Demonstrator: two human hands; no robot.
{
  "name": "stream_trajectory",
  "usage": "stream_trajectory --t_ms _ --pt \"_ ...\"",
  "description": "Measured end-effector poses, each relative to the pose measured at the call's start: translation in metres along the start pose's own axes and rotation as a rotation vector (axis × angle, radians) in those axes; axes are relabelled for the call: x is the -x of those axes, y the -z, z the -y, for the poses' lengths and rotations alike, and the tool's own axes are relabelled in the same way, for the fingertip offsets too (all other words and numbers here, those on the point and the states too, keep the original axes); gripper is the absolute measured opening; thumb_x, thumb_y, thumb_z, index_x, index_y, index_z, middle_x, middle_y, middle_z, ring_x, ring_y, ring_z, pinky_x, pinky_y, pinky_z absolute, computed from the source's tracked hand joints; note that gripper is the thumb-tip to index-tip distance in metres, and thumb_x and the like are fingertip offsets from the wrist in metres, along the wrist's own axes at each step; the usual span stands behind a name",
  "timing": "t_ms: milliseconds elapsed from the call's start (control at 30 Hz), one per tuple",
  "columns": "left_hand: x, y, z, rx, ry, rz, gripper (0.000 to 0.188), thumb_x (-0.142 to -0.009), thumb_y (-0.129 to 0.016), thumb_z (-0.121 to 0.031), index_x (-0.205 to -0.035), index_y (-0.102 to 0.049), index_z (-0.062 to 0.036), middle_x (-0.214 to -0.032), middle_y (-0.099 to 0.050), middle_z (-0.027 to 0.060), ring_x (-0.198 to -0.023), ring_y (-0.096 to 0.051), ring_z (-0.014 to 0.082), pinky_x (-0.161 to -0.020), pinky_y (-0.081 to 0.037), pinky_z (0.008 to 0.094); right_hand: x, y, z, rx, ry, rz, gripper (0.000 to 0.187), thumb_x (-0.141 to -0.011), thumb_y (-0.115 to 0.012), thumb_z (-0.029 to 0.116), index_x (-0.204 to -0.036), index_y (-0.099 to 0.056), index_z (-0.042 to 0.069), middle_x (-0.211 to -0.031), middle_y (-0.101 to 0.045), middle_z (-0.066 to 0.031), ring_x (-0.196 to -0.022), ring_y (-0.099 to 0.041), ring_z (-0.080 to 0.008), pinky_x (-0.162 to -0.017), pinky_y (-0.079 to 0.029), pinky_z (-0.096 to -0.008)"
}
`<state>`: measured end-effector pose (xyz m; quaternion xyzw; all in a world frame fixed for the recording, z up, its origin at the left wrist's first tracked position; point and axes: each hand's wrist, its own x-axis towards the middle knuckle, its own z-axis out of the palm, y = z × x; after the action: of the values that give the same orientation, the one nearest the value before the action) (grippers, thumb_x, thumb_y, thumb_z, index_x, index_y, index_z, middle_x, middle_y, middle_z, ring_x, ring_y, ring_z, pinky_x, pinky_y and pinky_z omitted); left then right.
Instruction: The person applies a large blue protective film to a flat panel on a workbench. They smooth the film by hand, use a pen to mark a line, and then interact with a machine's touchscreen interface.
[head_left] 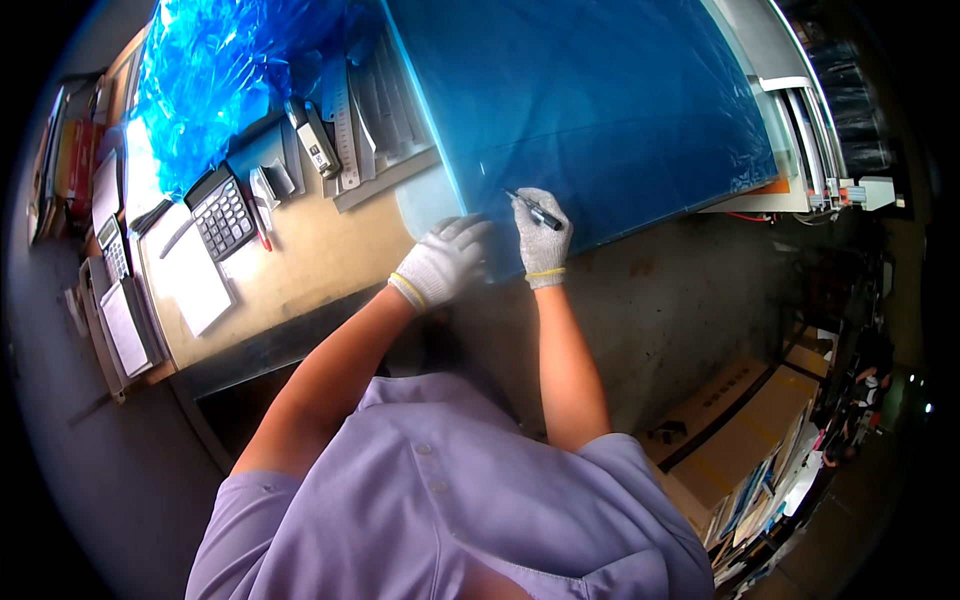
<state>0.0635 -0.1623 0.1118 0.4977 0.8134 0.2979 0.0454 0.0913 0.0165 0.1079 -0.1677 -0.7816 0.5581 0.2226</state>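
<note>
A large flat sheet [610, 110] with a glossy blue film on it spreads over the table's far side. My right hand [543, 245], in a white knit glove with a yellow cuff line, grips a dark marker pen [542, 216]. The pen's tip points left, at or just above the blue surface near the sheet's front left corner; contact I cannot tell. My left hand [445, 262], in a matching glove, lies at that corner with its fingers stretched out and slightly blurred. Beside it, a pale translucent piece [425, 200] rests on the wooden table.
Crumpled blue film [225, 75] heaps at the back left. Near it lie a calculator [222, 212], a red pen [264, 238], a utility knife [314, 140] and a steel ruler [346, 140]. White paper [195, 285] sits farther left. A cardboard box [735, 430] stands low at the right.
</note>
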Motion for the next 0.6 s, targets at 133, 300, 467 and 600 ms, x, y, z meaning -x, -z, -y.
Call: stream_trajectory --t_ms 133,300,467,600 --pt "-0.003 0.002 0.0 0.003 -0.003 0.005 0.024 -0.074 -0.064 -0.019 -0.088 -0.054 -0.0021 -0.132 -0.045 0.0164 -0.124 -0.04 0.0351 -0.102 -0.034 0.0471 -0.002 0.002 -0.008 0.028 0.027 0.0 0.012 -0.081 -0.065 0.005 -0.09 -0.063 -0.002 -0.08 -0.066 -0.0107 -0.071 -0.062 -0.0168 -0.066 -0.049 -0.0287" --pt "-0.003 0.001 0.001 0.001 0.004 0.003 0.024 -0.074 -0.064 -0.019 -0.089 -0.054 -0.0023 -0.132 -0.045 0.0159 -0.124 -0.04 0.035 -0.101 -0.034 0.0468 -0.005 0.004 0.001 0.074 0.008 0.012 0.01 -0.081 -0.065 0.006 -0.087 -0.063 -0.001 -0.078 -0.066 -0.0103 -0.07 -0.062 -0.0166 -0.065 -0.049 -0.029" --pt "-0.004 0.003 -0.001 -0.006 0.011 0.004 0.025 -0.075 -0.064 -0.019 -0.09 -0.054 -0.0028 -0.132 -0.045 0.0155 -0.124 -0.041 0.035 -0.101 -0.034 0.0467 -0.008 0.007 -0.005 0.045 -0.009 -0.021 0.01 -0.08 -0.066 0.007 -0.086 -0.063 0.0 -0.075 -0.065 -0.0095 -0.068 -0.062 -0.0149 -0.064 -0.049 -0.0287" --pt "-0.002 0.002 0.0 -0.004 0.007 -0.003 0.025 -0.074 -0.064 -0.02 -0.089 -0.054 -0.0028 -0.131 -0.046 0.0155 -0.124 -0.041 0.0349 -0.101 -0.035 0.0466 -0.001 0.007 0.0 0.067 -0.041 -0.013 0.009 -0.079 -0.066 0.006 -0.086 -0.063 0.0 -0.074 -0.066 -0.0094 -0.068 -0.062 -0.0141 -0.065 -0.049 -0.0282"
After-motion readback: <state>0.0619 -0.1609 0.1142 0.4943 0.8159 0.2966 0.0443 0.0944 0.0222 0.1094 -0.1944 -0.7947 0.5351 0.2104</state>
